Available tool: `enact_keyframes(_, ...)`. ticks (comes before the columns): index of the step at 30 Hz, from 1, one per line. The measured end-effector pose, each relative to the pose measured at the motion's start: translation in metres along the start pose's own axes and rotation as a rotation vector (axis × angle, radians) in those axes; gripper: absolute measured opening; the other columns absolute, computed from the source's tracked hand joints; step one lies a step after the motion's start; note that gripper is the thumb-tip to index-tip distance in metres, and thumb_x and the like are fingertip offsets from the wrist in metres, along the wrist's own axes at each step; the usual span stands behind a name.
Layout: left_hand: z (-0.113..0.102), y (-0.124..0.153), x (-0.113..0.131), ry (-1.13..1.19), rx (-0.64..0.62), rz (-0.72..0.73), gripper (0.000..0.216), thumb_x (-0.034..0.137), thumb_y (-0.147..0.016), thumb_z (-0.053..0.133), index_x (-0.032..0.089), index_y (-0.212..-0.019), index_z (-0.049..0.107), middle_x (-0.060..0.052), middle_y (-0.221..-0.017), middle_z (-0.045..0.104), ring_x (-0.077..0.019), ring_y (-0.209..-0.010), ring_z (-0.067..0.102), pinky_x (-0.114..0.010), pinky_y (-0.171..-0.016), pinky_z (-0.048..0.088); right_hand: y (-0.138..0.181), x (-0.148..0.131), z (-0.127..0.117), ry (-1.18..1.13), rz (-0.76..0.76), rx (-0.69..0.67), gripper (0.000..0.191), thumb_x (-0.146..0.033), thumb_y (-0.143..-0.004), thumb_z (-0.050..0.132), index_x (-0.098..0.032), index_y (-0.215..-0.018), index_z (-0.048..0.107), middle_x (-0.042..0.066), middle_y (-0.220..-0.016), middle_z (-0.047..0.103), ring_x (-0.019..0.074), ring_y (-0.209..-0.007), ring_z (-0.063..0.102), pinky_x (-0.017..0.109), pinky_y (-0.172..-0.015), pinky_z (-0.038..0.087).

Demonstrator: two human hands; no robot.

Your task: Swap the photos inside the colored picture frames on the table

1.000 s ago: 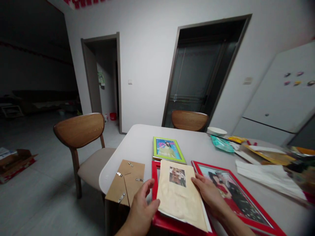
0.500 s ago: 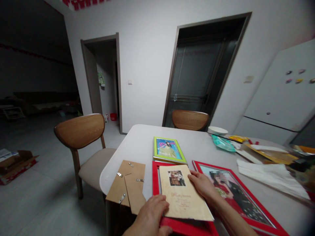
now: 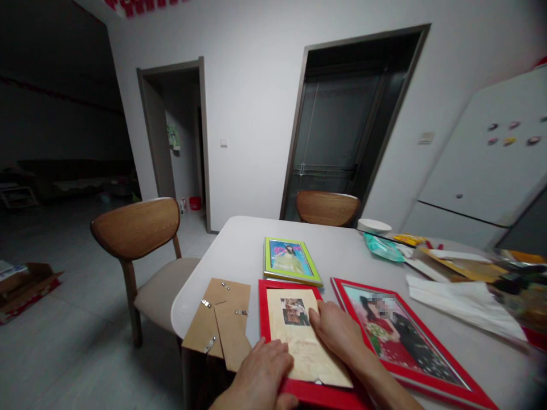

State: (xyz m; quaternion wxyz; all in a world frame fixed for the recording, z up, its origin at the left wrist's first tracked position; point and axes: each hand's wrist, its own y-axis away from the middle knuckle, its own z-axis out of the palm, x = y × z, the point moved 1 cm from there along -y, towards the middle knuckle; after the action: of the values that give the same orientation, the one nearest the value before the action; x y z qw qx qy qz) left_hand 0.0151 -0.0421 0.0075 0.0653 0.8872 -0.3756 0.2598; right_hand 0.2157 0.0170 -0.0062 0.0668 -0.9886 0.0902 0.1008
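Observation:
A cream sheet with a small photo and faint print [image 3: 314, 361] lies inside a red picture frame [image 3: 264, 310] at the table's near edge. My left hand [image 3: 265, 370] rests over the sheet's lower left and the frame's left side, fingers laid flat, thumb apart near the bottom bar. On the sheet's right edge lies my right hand [image 3: 337, 330], fingers extended and pressing down; its fingertips reach beside the small photo. To the right lies a second red frame with a couple's portrait [image 3: 405, 336]. Behind is a lime-green framed picture [image 3: 288, 259].
Brown backing boards with metal clips [image 3: 217, 319] lie at the table's left edge. A teal packet [image 3: 383, 247], white bowl [image 3: 374, 226], white paper [image 3: 461, 302] and brown envelopes [image 3: 461, 265] crowd the right. Wooden chairs stand left [image 3: 137, 228] and behind [image 3: 327, 208].
The cream sheet has shifted left and down, now sitting within the red frame. My right hand moved left with it and lies flatter. My left hand stays almost in place.

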Motion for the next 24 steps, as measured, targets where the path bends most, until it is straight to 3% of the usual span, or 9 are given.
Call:
enact_keyframes(5,-0.002,0.008,-0.007,0.045,0.011,0.019,0.052,0.016,-0.064,0.063,0.015,-0.113,0.045,-0.011,-0.124,0.044,-0.0223,-0.116,0.036,-0.038,-0.100,0.025,0.002,0.002,0.005,0.118,-0.044,0.052,0.030,-0.032,-0.076,0.036,-0.014,-0.093,0.054,0.012,-0.088,0.057,0.0231,-0.077,0.056,0.030,-0.059,0.036)
enact_keyframes(9,-0.014,0.029,-0.034,-0.019,0.062,-0.088,0.060,0.017,-0.063,0.059,0.018,-0.119,0.039,-0.010,-0.133,0.032,-0.0226,-0.122,0.025,-0.041,-0.101,0.021,0.008,-0.003,-0.001,-0.009,-0.088,0.060,0.032,-0.030,-0.078,0.033,-0.015,-0.097,0.054,0.012,-0.091,0.057,0.0212,-0.079,0.055,0.029,-0.063,0.037)
enact_keyframes(15,-0.025,0.057,-0.092,-0.272,0.214,-0.468,0.064,0.017,-0.059,0.055,0.015,-0.120,0.040,-0.012,-0.131,0.034,-0.0262,-0.122,0.025,-0.046,-0.100,0.018,0.037,-0.072,-0.008,-0.281,-0.400,0.034,0.034,-0.030,-0.077,0.039,-0.017,-0.105,0.053,0.010,-0.100,0.055,0.0198,-0.093,0.048,0.029,-0.082,0.032)
enact_keyframes(19,-0.022,0.059,-0.108,-0.316,0.288,-0.455,0.057,0.016,-0.060,0.052,0.013,-0.117,0.045,-0.012,-0.130,0.036,-0.0232,-0.121,0.029,-0.039,-0.100,0.025,0.058,-0.122,0.006,-0.268,-0.540,-0.035,0.041,-0.044,-0.067,0.052,-0.022,-0.100,0.054,0.007,-0.096,0.055,0.0227,-0.089,0.045,0.035,-0.081,0.030)
enact_keyframes(24,-0.023,0.055,-0.113,-0.273,0.338,-0.428,0.054,0.013,-0.058,0.052,0.012,-0.112,0.049,-0.012,-0.125,0.044,-0.0226,-0.117,0.036,-0.037,-0.098,0.029,0.065,-0.145,0.022,-0.268,-0.506,-0.049,0.043,-0.039,-0.059,0.058,-0.023,-0.099,0.051,0.006,-0.094,0.051,0.0228,-0.088,0.043,0.036,-0.080,0.030)
